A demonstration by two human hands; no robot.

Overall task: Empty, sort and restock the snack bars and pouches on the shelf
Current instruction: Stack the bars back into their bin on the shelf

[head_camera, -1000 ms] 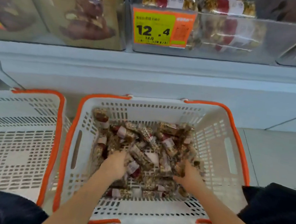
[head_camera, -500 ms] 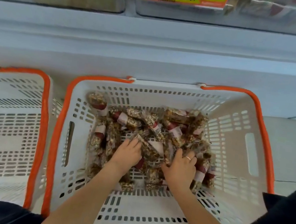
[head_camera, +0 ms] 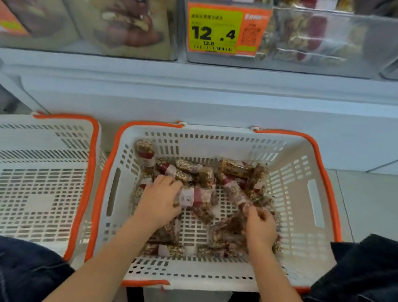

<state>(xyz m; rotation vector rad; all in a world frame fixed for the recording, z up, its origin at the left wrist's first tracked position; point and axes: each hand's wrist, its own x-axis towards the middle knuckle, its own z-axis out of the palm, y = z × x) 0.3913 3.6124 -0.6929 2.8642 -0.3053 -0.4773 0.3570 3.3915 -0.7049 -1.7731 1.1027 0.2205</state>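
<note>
**Both hands down among the snack bars**

Head view, looking down into a white basket with an orange rim, set on the floor against the base of the shelf. Inside it, a loose heap of snack bars in clear wrappers with red and white labels, piled mostly toward the far and middle part, bare slotted floor showing between them.

Left hand deep in the pile, fingers curled over and gripping a bar with a white label at its right edge. Right hand lower right in the heap, fingertips drawn together in a narrow pinch on the end of a bar that slants up and away.

Just beside on the left, a second white basket, same orange rim, nothing visible in it.

Up on the shelf, a clear bin holding more of the same bars, fronted by a yellow and orange price tag reading 12.4. Left of that, tan pouches with a brown cartoon figure, blurred.
</note>
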